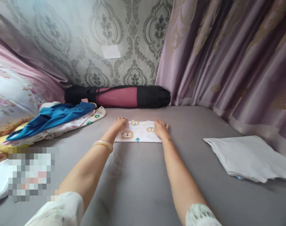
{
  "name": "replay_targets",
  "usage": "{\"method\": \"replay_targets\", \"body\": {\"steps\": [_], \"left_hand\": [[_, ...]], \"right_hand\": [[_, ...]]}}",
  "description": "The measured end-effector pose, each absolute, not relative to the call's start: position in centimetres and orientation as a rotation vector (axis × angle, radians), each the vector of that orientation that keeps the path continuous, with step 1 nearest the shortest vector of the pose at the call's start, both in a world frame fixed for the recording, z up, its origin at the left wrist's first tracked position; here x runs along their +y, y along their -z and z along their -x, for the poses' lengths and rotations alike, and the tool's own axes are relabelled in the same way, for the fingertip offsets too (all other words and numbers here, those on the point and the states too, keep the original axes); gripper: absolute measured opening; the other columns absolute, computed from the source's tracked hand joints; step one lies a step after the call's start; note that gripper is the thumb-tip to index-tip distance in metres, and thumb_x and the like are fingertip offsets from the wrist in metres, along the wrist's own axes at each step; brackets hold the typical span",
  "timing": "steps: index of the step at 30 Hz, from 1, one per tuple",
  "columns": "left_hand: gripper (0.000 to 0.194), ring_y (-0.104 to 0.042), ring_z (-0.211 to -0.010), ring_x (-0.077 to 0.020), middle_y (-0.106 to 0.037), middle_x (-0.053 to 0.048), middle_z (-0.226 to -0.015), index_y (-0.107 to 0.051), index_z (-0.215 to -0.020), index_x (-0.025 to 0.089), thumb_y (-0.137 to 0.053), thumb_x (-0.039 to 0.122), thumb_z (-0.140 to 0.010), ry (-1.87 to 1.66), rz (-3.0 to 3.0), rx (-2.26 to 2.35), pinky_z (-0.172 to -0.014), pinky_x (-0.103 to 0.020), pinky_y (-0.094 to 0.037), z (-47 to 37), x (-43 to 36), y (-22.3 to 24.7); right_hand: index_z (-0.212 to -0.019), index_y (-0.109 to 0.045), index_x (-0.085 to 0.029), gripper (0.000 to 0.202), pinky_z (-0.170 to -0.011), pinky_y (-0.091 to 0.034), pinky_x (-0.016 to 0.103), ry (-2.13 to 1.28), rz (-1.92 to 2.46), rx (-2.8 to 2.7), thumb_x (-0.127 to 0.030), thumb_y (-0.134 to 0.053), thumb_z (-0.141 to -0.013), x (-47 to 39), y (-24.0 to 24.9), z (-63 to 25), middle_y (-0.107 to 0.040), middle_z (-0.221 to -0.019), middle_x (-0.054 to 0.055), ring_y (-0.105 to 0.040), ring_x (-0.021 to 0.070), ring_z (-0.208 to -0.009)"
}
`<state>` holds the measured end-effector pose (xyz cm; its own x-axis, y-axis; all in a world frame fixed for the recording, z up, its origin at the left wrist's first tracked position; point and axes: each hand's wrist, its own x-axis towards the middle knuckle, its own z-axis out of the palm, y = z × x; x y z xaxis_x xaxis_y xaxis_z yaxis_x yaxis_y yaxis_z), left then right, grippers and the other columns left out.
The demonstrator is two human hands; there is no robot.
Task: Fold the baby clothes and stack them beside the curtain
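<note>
A white cloth point(141, 135) printed with yellow lion faces and green arrows lies folded into a flat rectangle on the grey bed sheet point(138, 182). My left hand point(121, 123) rests on its far left corner, fingers stretched forward and lying low. At the right edge, my right hand point(161, 128) lies on the cloth with its fingers spread. Neither hand lifts the fabric off the bed. Both arms reach straight ahead, with a pale bangle point(104, 143) on the left forearm.
Rumpled clothes, a blue garment point(55, 114) among them, lie at the left by a floral pillow point(13, 94). A folded pale grey cloth point(251, 158) is on the right. Along the wall rests a black and dark-pink roll bag point(116, 96). Purple curtains point(218, 53) hang at the right.
</note>
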<state>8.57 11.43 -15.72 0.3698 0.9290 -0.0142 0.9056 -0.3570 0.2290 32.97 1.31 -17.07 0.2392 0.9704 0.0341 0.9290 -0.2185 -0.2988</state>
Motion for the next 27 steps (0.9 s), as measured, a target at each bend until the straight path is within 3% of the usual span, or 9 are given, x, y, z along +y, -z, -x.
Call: {"method": "replay_targets", "body": {"steps": [8,13,18,22,27], "left_hand": [[0.026,-0.061,-0.102,-0.031,-0.071,-0.01,-0.104,-0.069,-0.09,0.024,-0.063,0.023,-0.065,-0.145,-2.378,1.608,-0.096,-0.053,-0.04,-7.9,14.1,15.1],[0.019,-0.057,-0.105,-0.0326,-0.071,-0.008,-0.086,-0.069,-0.077,0.025,-0.067,0.03,-0.059,-0.179,-2.389,1.606,-0.095,-0.053,-0.04,-8.0,14.7,15.0],[0.014,-0.059,-0.102,-0.0318,-0.071,-0.009,-0.085,-0.065,-0.069,0.022,-0.068,0.033,-0.059,-0.251,-2.406,1.604,-0.093,-0.051,-0.041,-7.6,14.0,14.5],[0.014,-0.063,-0.089,-0.0262,-0.071,-0.004,-0.081,-0.067,-0.074,0.024,-0.067,0.031,-0.061,-0.302,-2.402,1.565,-0.091,-0.042,-0.043,-6.4,13.0,12.6],[0.021,-0.064,-0.075,-0.0205,-0.07,-0.002,-0.072,-0.071,-0.077,0.023,-0.064,0.039,-0.066,-0.438,-2.345,1.293,-0.071,-0.027,-0.048,-4.2,11.5,9.0]], "right_hand": [[-0.128,-0.057,-0.018,0.038,-0.105,-0.026,0.045,-0.186,2.301,-2.052,-0.025,-0.042,-0.094,2.4,14.7,-34.1,-0.051,-0.133,0.014,-0.04,0.0294,-0.126],[-0.122,-0.062,-0.02,0.035,-0.102,-0.029,0.042,-0.236,2.305,-2.116,-0.025,-0.045,-0.092,3.1,13.1,-34.5,-0.051,-0.134,0.014,-0.037,0.0303,-0.128],[-0.117,-0.065,-0.022,0.03,-0.1,-0.031,0.038,-0.232,2.239,-2.118,-0.025,-0.05,-0.091,2.8,12.0,-34.7,-0.054,-0.133,0.011,-0.04,0.0283,-0.127],[-0.116,-0.064,-0.024,0.028,-0.101,-0.031,0.035,-0.24,2.137,-2.126,-0.027,-0.054,-0.091,1.7,10.6,-35.6,-0.063,-0.124,0.006,-0.05,0.0236,-0.12],[-0.11,-0.067,-0.023,0.024,-0.09,-0.039,0.029,-0.229,1.996,-2.13,-0.027,-0.059,-0.088,0.0,7.8,-36.7,-0.069,-0.113,0.004,-0.059,0.0205,-0.107]]}}
